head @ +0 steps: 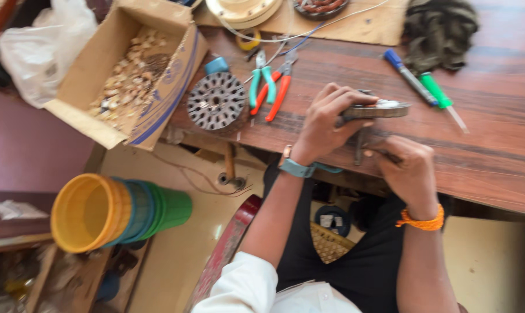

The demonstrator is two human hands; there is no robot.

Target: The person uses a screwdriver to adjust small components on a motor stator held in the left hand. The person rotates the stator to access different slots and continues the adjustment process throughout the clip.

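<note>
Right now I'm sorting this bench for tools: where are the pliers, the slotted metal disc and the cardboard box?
Pliers (272, 88), head view, on the crossed red and teal handles.
Slotted metal disc (216, 101), head view, on its flat slotted face.
Cardboard box (169, 87), head view, on its outer side wall.

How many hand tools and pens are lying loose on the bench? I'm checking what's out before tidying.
Pliers: 2, green-handled and red-handled
Markers: 2, blue and green
Total: 4
Not counted: the disc in the left hand and the tool under the right hand.
</note>
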